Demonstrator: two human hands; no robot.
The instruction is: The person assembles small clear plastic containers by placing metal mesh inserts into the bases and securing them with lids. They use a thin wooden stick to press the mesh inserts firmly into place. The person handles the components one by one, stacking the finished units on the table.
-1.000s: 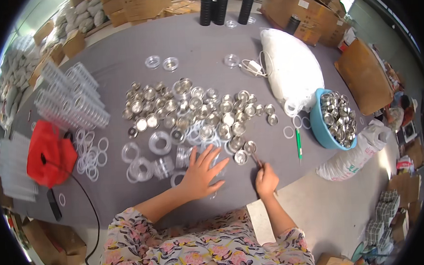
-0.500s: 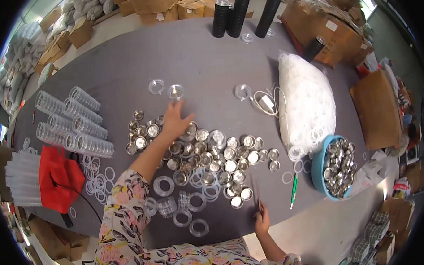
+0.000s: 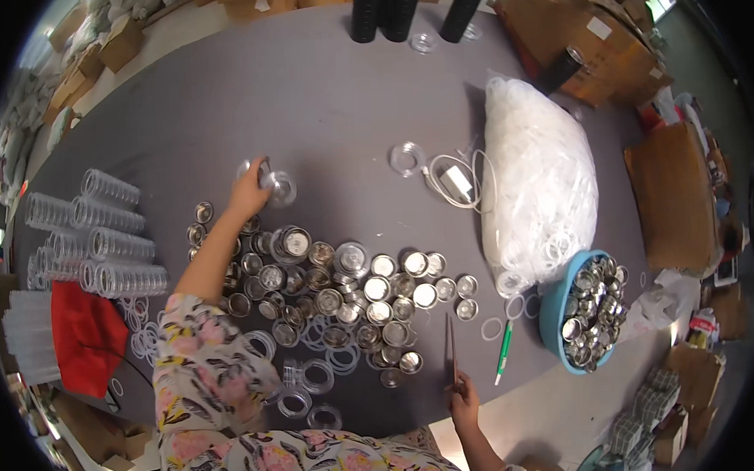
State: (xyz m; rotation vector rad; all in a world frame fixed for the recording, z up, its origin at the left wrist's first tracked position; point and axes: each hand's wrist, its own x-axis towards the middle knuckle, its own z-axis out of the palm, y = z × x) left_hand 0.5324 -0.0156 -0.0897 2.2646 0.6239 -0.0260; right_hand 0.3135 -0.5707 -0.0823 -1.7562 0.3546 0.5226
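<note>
At the far side of the metal pile, my left hand [image 3: 250, 190] has its fingers closed on the edge of a clear round plastic lid [image 3: 282, 190], which is tilted and slightly blurred. Another clear disc [image 3: 243, 168] shows partly behind those fingers. My right hand [image 3: 462, 398], near the table's front edge, grips a pair of thin tweezers [image 3: 451, 346] pointing away from me. Between my hands spreads a pile of small silver metal cups [image 3: 329, 301], some standing on clear discs. Clear plastic rings [image 3: 317, 376] lie nearer to me.
Stacks of clear lids [image 3: 116, 243] and a red cloth [image 3: 87, 336] are at the left. To the right are a bag of white rings [image 3: 538, 178], a white charger with cable [image 3: 456, 184], a green pen [image 3: 504, 353] and a blue tub [image 3: 554, 312] of metal cups. Black tubes [image 3: 401, 11] stand far back.
My left hand has closed on a clear lid and shifted it slightly toward me. The tweezers stay in my right hand. The whole view has shifted.
</note>
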